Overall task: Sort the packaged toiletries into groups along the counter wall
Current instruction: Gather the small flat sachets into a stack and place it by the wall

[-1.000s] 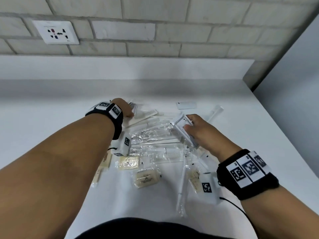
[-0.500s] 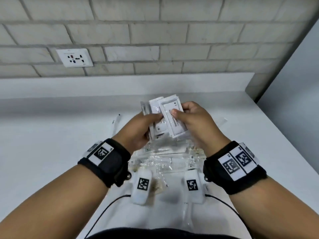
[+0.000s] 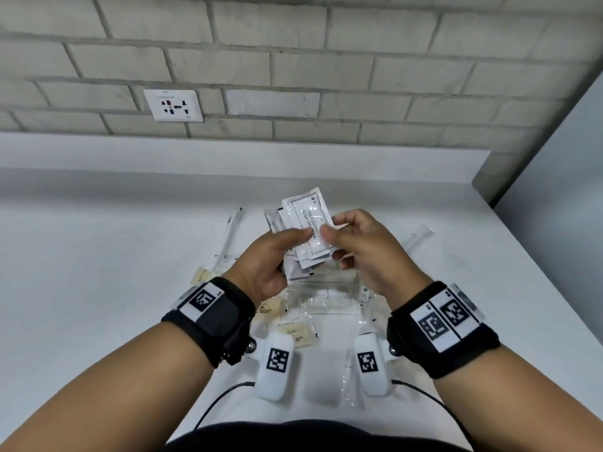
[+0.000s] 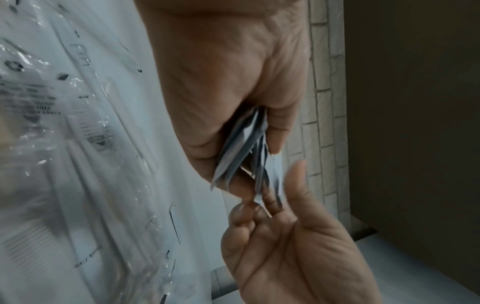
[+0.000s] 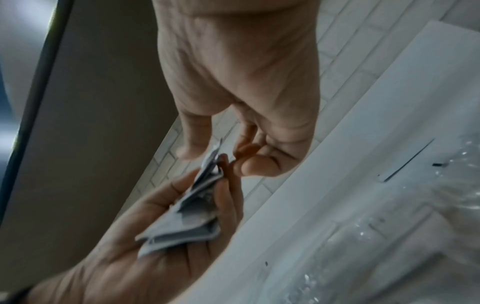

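Note:
A stack of white printed sachets [image 3: 310, 230] is held up above the white counter [image 3: 98, 256]. My left hand [image 3: 293, 246] grips the stack's lower part, thumb on top. My right hand [image 3: 332, 230] pinches the right edge of the top sachet between thumb and fingers. The left wrist view shows the sachets [image 4: 233, 164] fanned in my left hand [image 4: 246, 139], with my right hand [image 4: 272, 191] at their tips. From the right wrist I see my right hand [image 5: 215, 152] over the sachets [image 5: 187, 226] lying in my left hand [image 5: 155, 257].
Below the hands lie clear-wrapped combs [image 3: 326, 301] and tan soap bars [image 3: 293, 331]. A wrapped toothbrush [image 3: 230, 236] lies to the left, another long wrapper [image 3: 417, 236] to the right. A raised ledge [image 3: 228, 158] and brick wall with a socket [image 3: 173, 106] stand behind.
Both hands have lifted off the pile and come together. The sachet from my right hand now lies on the stack in my left hand.

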Demonstrator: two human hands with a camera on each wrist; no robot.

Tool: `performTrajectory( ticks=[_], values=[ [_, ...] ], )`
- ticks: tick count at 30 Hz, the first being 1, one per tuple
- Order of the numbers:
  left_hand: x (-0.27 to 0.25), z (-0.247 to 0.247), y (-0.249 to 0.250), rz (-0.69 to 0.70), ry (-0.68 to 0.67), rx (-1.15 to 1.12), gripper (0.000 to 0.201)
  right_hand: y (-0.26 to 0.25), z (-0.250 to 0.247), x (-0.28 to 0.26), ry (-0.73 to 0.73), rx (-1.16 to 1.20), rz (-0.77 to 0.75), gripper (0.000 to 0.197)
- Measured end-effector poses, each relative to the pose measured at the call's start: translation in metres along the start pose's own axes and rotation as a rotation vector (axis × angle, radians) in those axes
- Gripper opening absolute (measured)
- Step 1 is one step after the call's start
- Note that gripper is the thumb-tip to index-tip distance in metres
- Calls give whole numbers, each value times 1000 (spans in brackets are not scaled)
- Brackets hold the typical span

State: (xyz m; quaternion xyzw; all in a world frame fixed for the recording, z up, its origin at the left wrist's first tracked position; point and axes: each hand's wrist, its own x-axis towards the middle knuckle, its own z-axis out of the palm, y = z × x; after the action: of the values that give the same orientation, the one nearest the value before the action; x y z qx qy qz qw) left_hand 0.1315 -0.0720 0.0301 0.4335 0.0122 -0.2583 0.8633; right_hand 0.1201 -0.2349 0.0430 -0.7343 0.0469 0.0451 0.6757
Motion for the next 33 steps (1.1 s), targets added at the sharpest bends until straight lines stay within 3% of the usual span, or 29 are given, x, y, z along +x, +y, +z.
performTrajectory(
  ticks=[5, 9, 13, 15, 17, 20, 24, 26, 28, 31, 33],
  values=[
    [-3, -3, -5, 9, -47, 32, 46, 6, -6, -4, 5, -85, -16, 25],
    [-4, -11, -2, 31, 33, 54, 23, -7, -36, 4, 66, -52, -84, 19],
    [-3, -11, 0, 51, 100, 96, 19, -36, -60, 6, 32, 47, -234, 18],
    [0, -8, -2, 42, 123, 125, 23, -46, -56, 6, -80, 167, -174, 12],
    [2, 0, -5, 23, 109, 145, 23, -42, -40, 9, -113, 74, -84, 8],
    [6, 9, -9, 38, 62, 117, 24, -22, -15, 16, 43, -176, -47, 9],
    [7, 6, -7, 56, 24, 115, 50, -12, -9, 19, 158, -207, -71, 8],
    [5, 3, -5, 56, 8, 162, 38, -10, -11, 19, 162, -222, -97, 11],
    [5, 2, -6, 72, 21, 205, 29, -8, -10, 16, 121, -118, -96, 14],
    [5, 1, -8, 107, 5, 242, 35, -7, -6, 8, -47, 130, 34, 37],
    [7, 4, -9, 80, 8, 278, 35, -7, -10, 5, -74, 180, 69, 42]
  ],
)
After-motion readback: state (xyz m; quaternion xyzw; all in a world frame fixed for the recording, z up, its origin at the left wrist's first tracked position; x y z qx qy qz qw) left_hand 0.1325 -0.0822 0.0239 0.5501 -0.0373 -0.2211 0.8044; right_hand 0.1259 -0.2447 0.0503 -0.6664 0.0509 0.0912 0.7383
